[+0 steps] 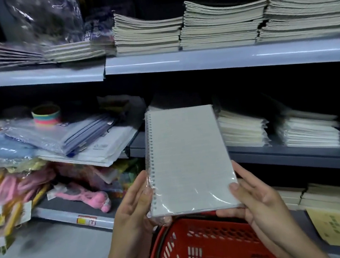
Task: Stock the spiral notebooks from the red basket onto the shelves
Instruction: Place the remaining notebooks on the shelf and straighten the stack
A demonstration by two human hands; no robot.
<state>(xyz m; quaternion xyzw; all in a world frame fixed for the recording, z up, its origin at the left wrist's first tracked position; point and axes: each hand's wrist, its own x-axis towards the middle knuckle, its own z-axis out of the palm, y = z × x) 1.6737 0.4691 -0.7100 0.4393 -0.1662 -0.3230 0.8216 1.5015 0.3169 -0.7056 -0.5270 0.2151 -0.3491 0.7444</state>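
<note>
Head view showed both hands on one spiral notebook (187, 158) — the left hand (131, 205) cupped its coil edge, fingers (138, 187) curled loosely up along the wire binding with the thumb tip on the cover's lower left corner, and the right hand (257, 197) pinched the lower right corner, thumb on top and the other fingers underneath. The notebook was wrapped in clear plastic, its pale lined cover facing up, and it was held tilted in the air just above the red basket (200, 250), whose rim sat directly below the hands. Beyond the notebook, the middle shelf (294, 152) carried two stacks of cream-paged notebooks (309, 132) to the right; how near the held notebook's far end came to that shelf could not be told. Higher up, the top shelf (220, 59) bore taller stacks of notebooks (223, 25) side by side. To the left — somewhat blurred — lay clear plastic folders (66, 134), a striped roll of tape (46, 115) and pink packaged items (83, 196).
</note>
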